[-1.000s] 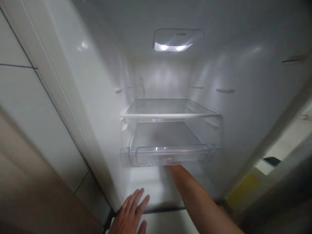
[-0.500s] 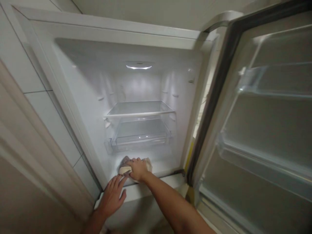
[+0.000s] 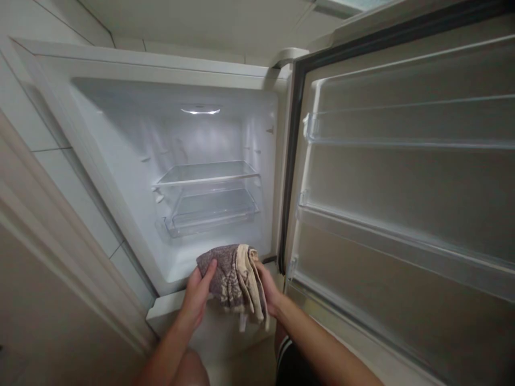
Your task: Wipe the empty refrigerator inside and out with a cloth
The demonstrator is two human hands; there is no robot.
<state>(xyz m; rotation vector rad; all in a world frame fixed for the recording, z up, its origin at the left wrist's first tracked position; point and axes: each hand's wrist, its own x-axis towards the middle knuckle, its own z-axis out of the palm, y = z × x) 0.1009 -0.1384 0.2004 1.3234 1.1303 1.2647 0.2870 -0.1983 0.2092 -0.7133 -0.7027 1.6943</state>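
A folded brown and cream cloth [image 3: 227,276] hangs between my two hands, in front of the refrigerator opening. My left hand [image 3: 198,295] pinches its left edge, thumb on top and fingers underneath. At the right edge, my right hand [image 3: 270,287] grips the cloth, its fingertips partly hidden behind the folds. Beyond the cloth lies the white floor of the refrigerator compartment [image 3: 183,262]. Above that floor are a clear drawer-like tray [image 3: 213,219] and a glass shelf [image 3: 207,171].
The refrigerator door [image 3: 382,182] stands wide on the right, with clear door bins [image 3: 402,238] across it. A lamp [image 3: 200,110] glows at the compartment's top. White tiles [image 3: 76,198] and a door frame [image 3: 60,236] run close along the left.
The cloth has come up off the compartment floor toward me. My left hand, earlier beside it with fingers spread, now grips it too. The view has turned right, showing more of the door.
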